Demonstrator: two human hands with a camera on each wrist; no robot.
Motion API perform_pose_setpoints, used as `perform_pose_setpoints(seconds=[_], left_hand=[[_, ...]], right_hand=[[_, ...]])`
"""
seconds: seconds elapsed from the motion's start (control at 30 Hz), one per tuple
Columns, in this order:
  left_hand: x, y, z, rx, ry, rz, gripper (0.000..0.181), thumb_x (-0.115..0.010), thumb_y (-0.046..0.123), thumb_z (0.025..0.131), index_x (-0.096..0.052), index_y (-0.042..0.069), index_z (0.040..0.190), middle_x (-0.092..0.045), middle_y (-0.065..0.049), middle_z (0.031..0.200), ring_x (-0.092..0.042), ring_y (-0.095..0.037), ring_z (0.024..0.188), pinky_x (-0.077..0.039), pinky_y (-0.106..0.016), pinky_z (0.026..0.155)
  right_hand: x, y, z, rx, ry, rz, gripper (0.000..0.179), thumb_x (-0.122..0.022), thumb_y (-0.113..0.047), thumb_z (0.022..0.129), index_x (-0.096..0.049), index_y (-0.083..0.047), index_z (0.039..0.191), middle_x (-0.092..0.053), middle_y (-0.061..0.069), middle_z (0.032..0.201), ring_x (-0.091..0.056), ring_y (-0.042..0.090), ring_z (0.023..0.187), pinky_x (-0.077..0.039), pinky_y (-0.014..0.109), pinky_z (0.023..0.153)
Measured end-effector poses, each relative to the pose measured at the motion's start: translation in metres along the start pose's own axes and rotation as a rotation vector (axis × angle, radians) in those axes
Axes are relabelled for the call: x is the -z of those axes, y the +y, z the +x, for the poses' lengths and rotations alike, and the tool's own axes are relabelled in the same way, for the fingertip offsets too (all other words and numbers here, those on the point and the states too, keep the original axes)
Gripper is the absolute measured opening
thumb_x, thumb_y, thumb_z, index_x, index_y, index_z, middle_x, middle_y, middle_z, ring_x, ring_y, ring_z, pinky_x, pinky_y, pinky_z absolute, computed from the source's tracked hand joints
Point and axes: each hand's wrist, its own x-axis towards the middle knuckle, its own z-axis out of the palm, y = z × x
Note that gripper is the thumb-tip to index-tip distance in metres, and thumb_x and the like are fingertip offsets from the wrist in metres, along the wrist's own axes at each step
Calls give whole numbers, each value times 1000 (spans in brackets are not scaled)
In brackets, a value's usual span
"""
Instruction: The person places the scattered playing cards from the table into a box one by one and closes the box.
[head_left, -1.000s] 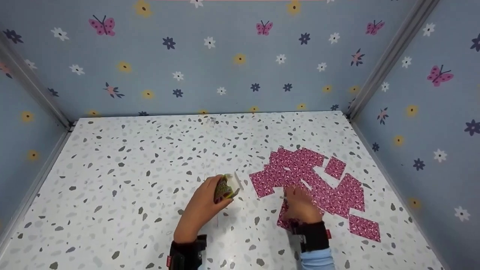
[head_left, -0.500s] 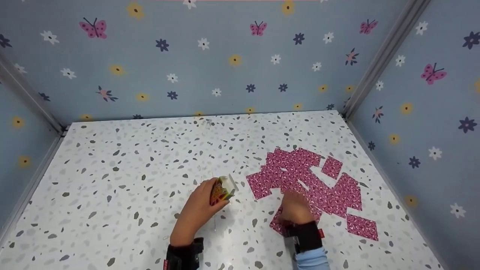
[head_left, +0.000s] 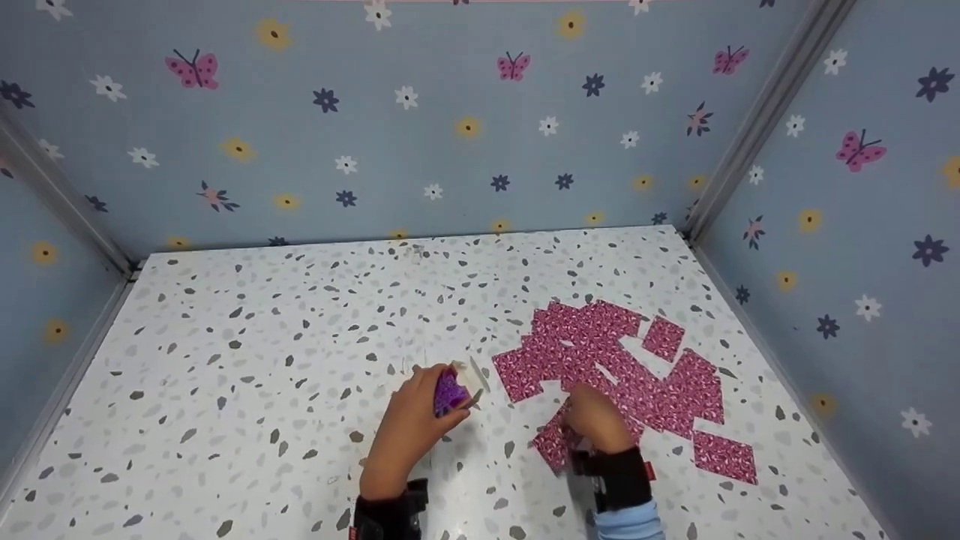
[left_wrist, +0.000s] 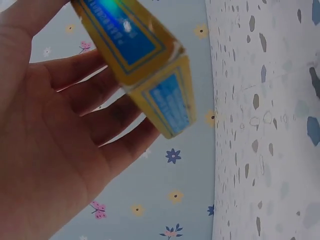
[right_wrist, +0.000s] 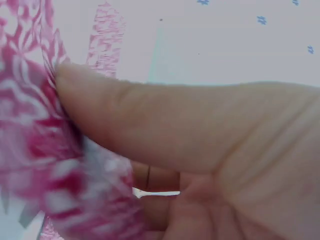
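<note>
My left hand [head_left: 405,427] holds a small, shiny card box [head_left: 451,391] between thumb and fingers. One end of it, with a white flap, faces right; its side gleams purple in the head view. In the left wrist view the box [left_wrist: 167,102] is yellow with blue panels, and it lies against the fingers. To the right, my right hand [head_left: 598,421] pinches pink-patterned playing cards [head_left: 552,448] at the near edge of a spread. Up close in the right wrist view, the thumb presses on the patterned cards [right_wrist: 30,90]; how many it holds cannot be told.
Several overlapping pink-backed cards [head_left: 577,341] lie spread on the speckled white table [head_left: 262,360], right of centre. Single cards lie apart at the upper right [head_left: 664,339] and lower right [head_left: 725,457]. Blue floral panels [head_left: 420,150] stand at the back and sides.
The right hand has drawn the pinched cards a little left and toward the person. The left hand keeps the box, whose sheen has turned from green-yellow to purple.
</note>
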Motion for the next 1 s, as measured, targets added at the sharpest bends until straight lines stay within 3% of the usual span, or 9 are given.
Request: perform_pose_setpoints(seconds=[0.1,0.17,0.3,0.47,0.6,0.67,0.87,1.0], left_hand=[[-10,4,1,-5,-5,21,65,-75,37,74,-52,6,126,-60,-12,113,-59,-27,100,-48,-45,88],[-16,7,2,-27,-8,51,65,-75,38,74,-52,5,125,-60,-13,115,-58,-28,102,-46,-46,91],[-27,14,4,-86,-9,95,67,-75,37,73,-51,3,125,-59,-15,118,-55,-30,104,-44,-48,90],[-34,20,4,-138,7,103,66,-78,32,71,-51,3,124,-57,-15,113,-52,-31,101,-43,-48,90],[-35,23,5,-145,-28,88,67,-77,33,73,-50,4,126,-56,-14,115,-51,-30,104,-41,-48,94],[-35,23,5,-149,-31,90,67,-76,33,73,-49,4,127,-56,-14,116,-51,-30,106,-41,-49,95],[-32,22,5,-163,-4,102,68,-77,35,72,-50,6,128,-57,-12,117,-50,-28,106,-42,-46,94],[-30,22,4,-179,6,101,70,-78,34,71,-49,9,129,-56,-11,120,-49,-28,109,-40,-46,98]], right_hand=[[6,-3,-3,82,56,79,10,-59,3,79,-57,1,88,-57,8,76,-51,18,64,-46,32,59],[12,-6,-4,121,73,141,10,-57,2,83,-57,-1,92,-56,7,76,-49,16,58,-44,30,53],[26,-12,-10,187,135,277,24,-53,0,90,-54,-5,113,-55,9,76,-52,20,52,-46,27,46],[38,-21,-16,300,240,512,28,-54,4,90,-51,-4,116,-56,17,85,-56,22,53,-51,28,44],[37,-30,-20,361,213,655,27,-56,3,89,-50,-2,115,-54,18,101,-55,16,56,-56,33,51],[34,-33,-20,379,177,685,27,-56,3,89,-49,1,115,-52,19,101,-55,17,55,-56,36,52],[28,-36,-18,403,116,683,26,-55,6,88,-48,3,113,-51,20,97,-54,16,59,-56,34,51],[27,-35,-17,384,75,682,29,-54,9,87,-49,3,114,-50,21,103,-53,16,62,-56,35,50]])
